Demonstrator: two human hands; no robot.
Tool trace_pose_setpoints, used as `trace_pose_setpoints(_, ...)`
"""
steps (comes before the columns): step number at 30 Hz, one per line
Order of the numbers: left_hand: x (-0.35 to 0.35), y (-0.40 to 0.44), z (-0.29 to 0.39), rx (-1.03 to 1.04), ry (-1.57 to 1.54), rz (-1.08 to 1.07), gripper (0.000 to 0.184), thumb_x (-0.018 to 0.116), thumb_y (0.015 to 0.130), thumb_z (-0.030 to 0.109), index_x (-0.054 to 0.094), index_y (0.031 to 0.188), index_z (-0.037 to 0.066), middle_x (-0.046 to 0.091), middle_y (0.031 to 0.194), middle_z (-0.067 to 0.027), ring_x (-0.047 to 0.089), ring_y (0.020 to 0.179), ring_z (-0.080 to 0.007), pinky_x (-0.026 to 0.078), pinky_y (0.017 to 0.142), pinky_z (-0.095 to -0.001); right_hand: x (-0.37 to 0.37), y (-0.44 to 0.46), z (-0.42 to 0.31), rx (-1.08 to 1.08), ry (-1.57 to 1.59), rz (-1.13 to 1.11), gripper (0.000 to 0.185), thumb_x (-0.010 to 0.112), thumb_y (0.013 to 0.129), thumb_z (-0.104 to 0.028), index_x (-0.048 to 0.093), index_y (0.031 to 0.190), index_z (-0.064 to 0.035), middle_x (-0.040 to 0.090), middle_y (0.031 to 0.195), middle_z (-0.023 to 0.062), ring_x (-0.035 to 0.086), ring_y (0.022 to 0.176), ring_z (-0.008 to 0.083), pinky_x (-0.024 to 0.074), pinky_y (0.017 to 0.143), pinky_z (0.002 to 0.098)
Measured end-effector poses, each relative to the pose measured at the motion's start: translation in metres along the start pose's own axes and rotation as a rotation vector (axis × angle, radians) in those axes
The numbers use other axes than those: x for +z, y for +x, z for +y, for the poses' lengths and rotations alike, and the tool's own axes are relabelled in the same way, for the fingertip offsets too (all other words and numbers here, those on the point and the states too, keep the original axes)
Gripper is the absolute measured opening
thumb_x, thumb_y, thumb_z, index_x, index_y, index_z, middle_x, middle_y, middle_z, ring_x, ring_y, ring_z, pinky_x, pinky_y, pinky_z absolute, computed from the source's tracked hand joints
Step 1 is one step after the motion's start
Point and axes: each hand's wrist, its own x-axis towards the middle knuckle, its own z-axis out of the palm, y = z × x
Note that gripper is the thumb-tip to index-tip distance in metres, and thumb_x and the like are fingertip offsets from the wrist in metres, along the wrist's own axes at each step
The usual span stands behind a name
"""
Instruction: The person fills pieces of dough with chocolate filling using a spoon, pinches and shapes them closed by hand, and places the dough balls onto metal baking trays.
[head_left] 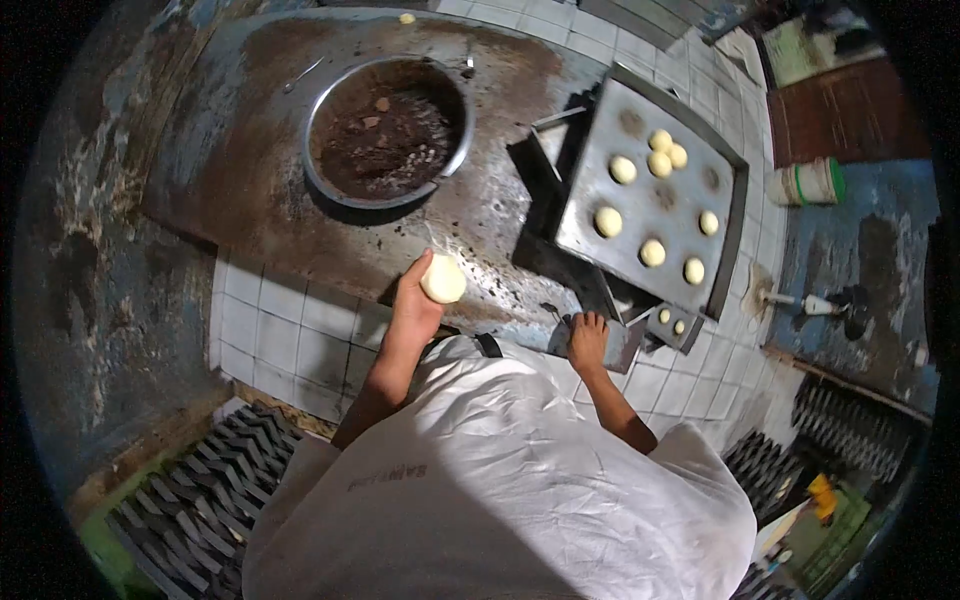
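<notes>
My left hand [411, 308] is closed around a pale, rounded piece of dough [442, 279] near the table's front edge. My right hand [588, 340] rests at the same edge, farther right, with its fingers curled; a small dark utensil [553, 312] lies close to its fingertips. What those fingers hold, if anything, is hidden. Beyond my left hand stands a wide metal bowl [462, 150] with crumbly dark brown filling [375, 140] inside.
A metal baking tray [630, 215] with several dough balls [652, 252] stands at the right on a dark support. Below it, a smaller tray [672, 328] holds two more. A spoon [303, 74] lies left of the bowl on the worn table [240, 150].
</notes>
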Motion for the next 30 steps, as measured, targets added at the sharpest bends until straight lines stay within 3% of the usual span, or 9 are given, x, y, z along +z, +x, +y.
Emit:
trace_pose_setpoints(3, -0.036, 0.012, 0.042, 0.0, -0.087, 0.145, 0.033, 0.067, 0.098, 0.039, 0.061, 0.117, 0.012, 0.068, 0.109, -0.0027, 0.067, 0.102, -0.0169, 0.053, 0.092, -0.0377, -0.049, 0.033, -0.039, -0.058, 0.391, -0.168, 0.052, 0.067, 0.074, 0.0, 0.045, 0.12, -0.0012, 0.066, 0.094, 0.0262, 0.062, 0.089, 0.0497, 0.0514, 0.077, 0.0569)
trace_pose_setpoints(5, -0.048, 0.019, 0.065, -0.017, -0.114, 0.185, 0.032, 0.064, 0.1, 0.039, 0.061, 0.116, 0.011, 0.068, 0.108, -0.0038, 0.067, 0.102, -0.0184, 0.054, 0.091, -0.0383, -0.118, 0.084, -0.1, -0.169, 0.366, -0.141, 0.053, 0.067, 0.074, 0.0, 0.043, 0.12, -0.0007, 0.065, 0.098, 0.0276, 0.062, 0.088, 0.0516, 0.05, 0.074, 0.0593)
trace_pose_setpoints(8, -0.067, 0.033, 0.088, -0.029, -0.129, 0.243, 0.036, 0.061, 0.101, 0.044, 0.061, 0.115, 0.011, 0.069, 0.108, -0.0051, 0.067, 0.103, -0.0207, 0.054, 0.092, -0.0393, -0.186, 0.172, -0.203, -0.424, 0.327, 0.053, 0.021, 0.056, 0.09, -0.006, 0.053, 0.11, -0.0036, 0.062, 0.093, 0.0244, 0.062, 0.088, 0.0477, 0.0503, 0.072, 0.0556)
trace_pose_setpoints(16, -0.108, 0.03, 0.144, 0.05, -0.255, 0.286, 0.033, 0.062, 0.101, 0.04, 0.061, 0.113, 0.009, 0.068, 0.107, -0.0039, 0.067, 0.102, -0.0184, 0.052, 0.093, -0.0368, -0.105, 0.325, -0.31, -0.742, -0.089, 0.115, 0.041, 0.056, 0.085, -0.007, 0.057, 0.126, -0.0048, 0.071, 0.089, 0.0212, 0.071, 0.083, 0.0372, 0.0571, 0.07, 0.048)
trace_pose_setpoints(17, -0.114, 0.029, 0.147, 0.074, -0.257, 0.301, 0.033, 0.063, 0.1, 0.04, 0.062, 0.113, 0.009, 0.068, 0.106, -0.0036, 0.067, 0.102, -0.018, 0.052, 0.093, -0.0367, -0.099, 0.33, -0.317, -0.735, -0.169, 0.094, 0.024, 0.049, 0.097, -0.015, 0.064, 0.113, -0.0072, 0.068, 0.088, 0.0146, 0.07, 0.074, 0.027, 0.0569, 0.06, 0.0407)
trace_pose_setpoints(22, -0.123, 0.033, 0.155, 0.082, -0.282, 0.337, 0.032, 0.065, 0.099, 0.038, 0.062, 0.114, 0.01, 0.068, 0.107, -0.0034, 0.066, 0.103, -0.018, 0.052, 0.095, -0.0371, -0.093, 0.348, -0.318, -0.752, -0.191, -0.117, 0.018, 0.056, 0.096, -0.017, 0.068, 0.106, -0.0073, 0.069, 0.086, 0.0174, 0.071, 0.083, 0.0316, 0.0592, 0.067, 0.0422)
trace_pose_setpoints(26, -0.104, 0.041, 0.16, 0.144, -0.275, 0.242, 0.03, 0.064, 0.099, 0.032, 0.061, 0.117, 0.009, 0.066, 0.116, -0.0046, 0.064, 0.11, -0.0196, 0.051, 0.098, -0.039, -0.123, 0.352, -0.288, -0.792, 0.24, -0.287, 0.019, 0.066, 0.089, -0.021, 0.066, 0.096, -0.0034, 0.069, 0.078, 0.016, 0.07, 0.078, 0.0324, 0.0526, 0.069, 0.0422)
trace_pose_setpoints(28, -0.08, 0.042, 0.161, 0.14, -0.277, 0.182, 0.029, 0.063, 0.1, 0.03, 0.06, 0.119, 0.009, 0.066, 0.117, -0.0048, 0.064, 0.113, -0.0198, 0.05, 0.1, -0.0395, -0.194, 0.311, -0.283, -0.564, 0.922, -0.714, 0.015, 0.066, 0.095, -0.019, 0.062, 0.088, -0.0066, 0.06, 0.072, 0.001, 0.057, 0.066, 0.0146, 0.0433, 0.06, 0.0308)
trace_pose_setpoints(30, -0.061, 0.049, 0.152, 0.115, -0.289, 0.122, 0.029, 0.063, 0.099, 0.027, 0.062, 0.12, 0.008, 0.068, 0.118, -0.0066, 0.064, 0.113, -0.0219, 0.05, 0.103, -0.0405, -0.239, 0.272, -0.269, -0.451, 1.029, -0.821, 0.016, 0.067, 0.098, -0.018, 0.061, 0.085, -0.0099, 0.051, 0.074, -0.0075, 0.044, 0.068, 0.0045, 0.0344, 0.06, 0.0238)
